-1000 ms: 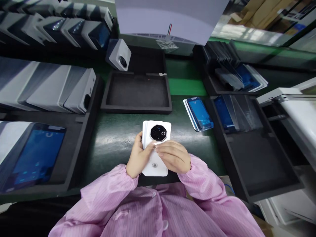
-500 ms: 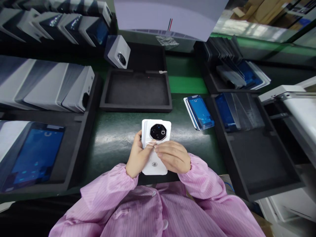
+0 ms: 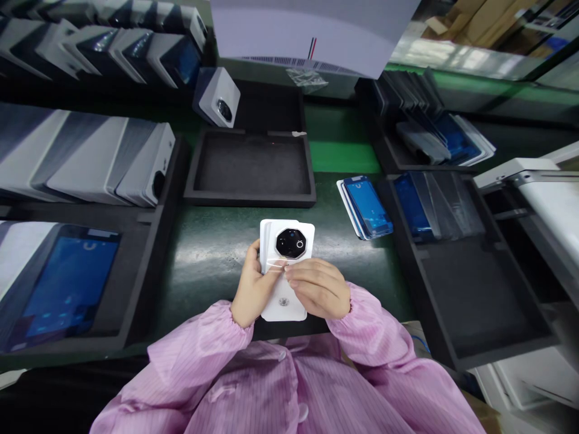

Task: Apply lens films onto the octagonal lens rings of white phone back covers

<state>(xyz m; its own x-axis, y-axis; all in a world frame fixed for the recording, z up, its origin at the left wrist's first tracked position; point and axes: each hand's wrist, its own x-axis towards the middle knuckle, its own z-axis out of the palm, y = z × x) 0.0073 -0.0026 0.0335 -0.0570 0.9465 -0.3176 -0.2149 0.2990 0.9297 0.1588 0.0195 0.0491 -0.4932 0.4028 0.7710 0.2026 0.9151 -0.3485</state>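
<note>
White back panels [image 3: 289,310], a small stack of at least two, lie between your two hands at the near middle of the bench, long side running near to far, the top one slightly offset to the right so the lower edge shows along the left. Your left hand [image 3: 253,286] grips the stack from its left edge, thumb laid over the top face, other fingers out of sight around the side. Your right hand [image 3: 319,286] comes across from the right, fingers bunched together over the middle of the top panel, their tips meeting your left thumb; you may be pinching something small there, but I cannot tell. The black octagonal window [image 3: 291,243] sits just beyond your fingertips, on the far end; the round emblem [image 3: 283,302] sits on the near side of them, uncovered. Right and farther off, apart from your hands, a blue-faced stack [image 3: 368,208] rests on the green bench [image 3: 212,259], near the right-hand tray [image 3: 479,301]. Straight beyond the panels stands a shallow dark tray [image 3: 253,166].
</note>
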